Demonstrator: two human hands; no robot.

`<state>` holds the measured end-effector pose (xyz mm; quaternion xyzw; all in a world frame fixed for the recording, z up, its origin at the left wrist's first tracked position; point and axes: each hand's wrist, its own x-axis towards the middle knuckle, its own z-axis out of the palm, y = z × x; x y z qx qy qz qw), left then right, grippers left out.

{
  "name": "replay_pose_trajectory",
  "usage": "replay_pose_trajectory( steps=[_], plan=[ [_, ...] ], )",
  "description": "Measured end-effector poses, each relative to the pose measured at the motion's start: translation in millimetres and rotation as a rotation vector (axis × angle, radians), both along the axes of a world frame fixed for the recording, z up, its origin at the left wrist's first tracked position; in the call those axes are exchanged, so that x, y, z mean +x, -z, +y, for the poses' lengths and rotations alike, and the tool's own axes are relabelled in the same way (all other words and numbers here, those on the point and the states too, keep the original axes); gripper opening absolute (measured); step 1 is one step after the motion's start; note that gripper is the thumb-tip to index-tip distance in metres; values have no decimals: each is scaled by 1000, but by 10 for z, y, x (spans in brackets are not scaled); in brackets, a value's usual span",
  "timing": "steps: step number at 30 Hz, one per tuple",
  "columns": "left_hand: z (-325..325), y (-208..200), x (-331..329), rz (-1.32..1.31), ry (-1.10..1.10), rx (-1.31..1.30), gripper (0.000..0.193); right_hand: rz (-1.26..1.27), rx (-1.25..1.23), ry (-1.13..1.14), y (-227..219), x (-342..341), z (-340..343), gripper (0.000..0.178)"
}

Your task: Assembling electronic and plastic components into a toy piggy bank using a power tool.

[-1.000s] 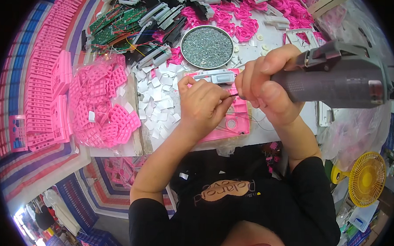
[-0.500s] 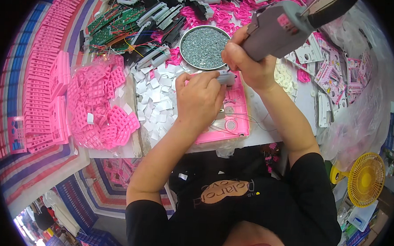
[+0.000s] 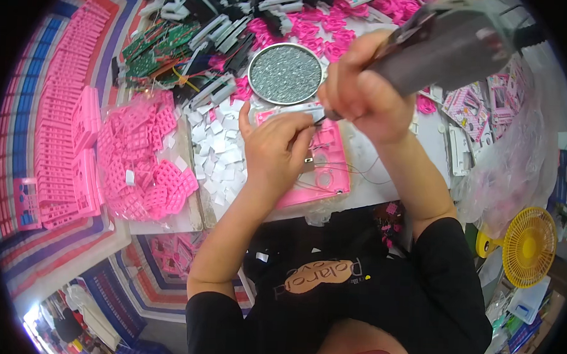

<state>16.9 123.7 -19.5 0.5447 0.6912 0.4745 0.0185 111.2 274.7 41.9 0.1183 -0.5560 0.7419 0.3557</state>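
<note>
My right hand [image 3: 375,99] is closed round a dark grey electric screwdriver [image 3: 447,51], tilted so that its bit end points down and left. The bit end meets the far edge of a pink plastic housing [image 3: 338,163], close to my left fingertips. My left hand [image 3: 273,148] is bent over a white plastic strip-like part [image 3: 308,110] at that far edge, pinching it with thumb and forefinger while the little finger sticks out. Thin wires trail from the housing to the right. A screw at the bit cannot be made out.
Beyond the housing stands a round tin of small screws [image 3: 285,74]. White paper squares [image 3: 218,152] and bagged pink grid parts [image 3: 142,152] lie left. Green circuit boards [image 3: 169,42] are heaped far left. Clear plastic bags [image 3: 512,161] and a yellow fan [image 3: 529,246] are right.
The screwdriver has come down and its bit end now reaches the far edge of the housing. My left little finger has lifted away. The view has shifted slightly.
</note>
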Motion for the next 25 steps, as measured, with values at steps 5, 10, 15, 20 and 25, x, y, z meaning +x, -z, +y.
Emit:
replay_pose_trajectory(
  steps=[5,10,15,20,25],
  plan=[
    [19,-48,62,5,46,-8,4,-38,-6,69,81,135,-114,22],
    [60,-74,101,18,43,31,5,-38,-74,58,-80,217,-79,21],
    [151,-36,122,157,35,62,12,-66,-44,152,-65,248,-107,21],
    [263,-228,62,450,-103,-221,50,-249,-92,322,-106,215,113,32],
    [-58,24,-361,273,200,-309,46,-503,145,402,27,340,1386,52]
  ],
)
